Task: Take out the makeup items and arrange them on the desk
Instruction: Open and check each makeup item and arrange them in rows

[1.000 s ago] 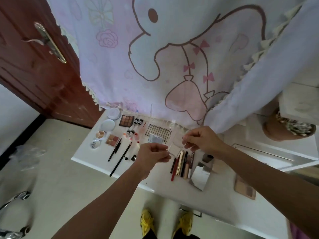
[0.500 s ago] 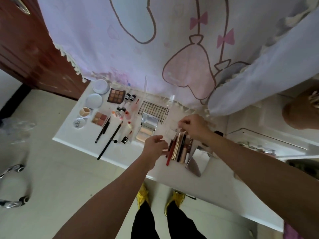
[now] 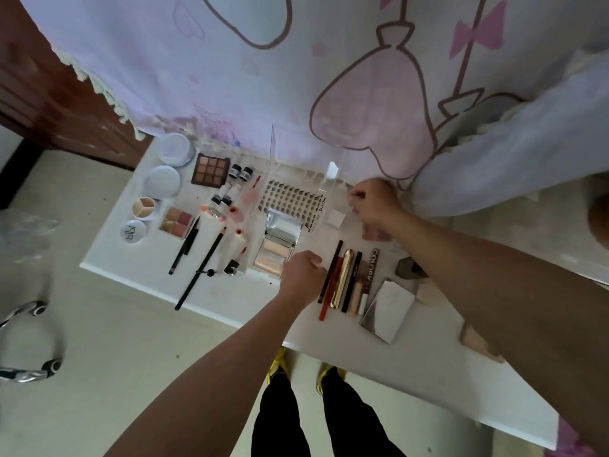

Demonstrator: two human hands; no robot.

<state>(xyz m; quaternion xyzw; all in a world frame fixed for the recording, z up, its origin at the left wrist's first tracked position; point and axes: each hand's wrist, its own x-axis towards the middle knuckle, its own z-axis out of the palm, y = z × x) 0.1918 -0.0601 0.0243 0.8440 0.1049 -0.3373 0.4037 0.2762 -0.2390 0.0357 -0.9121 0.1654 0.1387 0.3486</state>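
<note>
The white surface (image 3: 230, 301) carries the makeup items spread in groups. Toward its ten o'clock corner lie two round white compacts (image 3: 174, 149), a nine-pan eyeshadow palette (image 3: 211, 168), a three-part concealer pot (image 3: 144, 207) and a blush palette (image 3: 176, 222). Near the middle, a false-lash tray (image 3: 291, 204) sits at twelve o'clock of an open mirrored compact (image 3: 279, 245), the two touching. A clear acrylic box (image 3: 306, 153) stands at the back edge against the cartoon-print curtain (image 3: 296, 77).

The left hand (image 3: 301, 275) is curled into a loose fist with nothing seen in it, just at three o'clock of the open compact and beside a row of pencils and tubes (image 3: 346, 282) laid side by side. The right hand (image 3: 372, 206) hovers at three o'clock of the lash tray, fingertips drawn together; I cannot tell whether they pinch anything. A small white square pad (image 3: 336, 220) lies just beside it. A mirrored case (image 3: 387, 310) lies at four o'clock of the pencil row.
</note>
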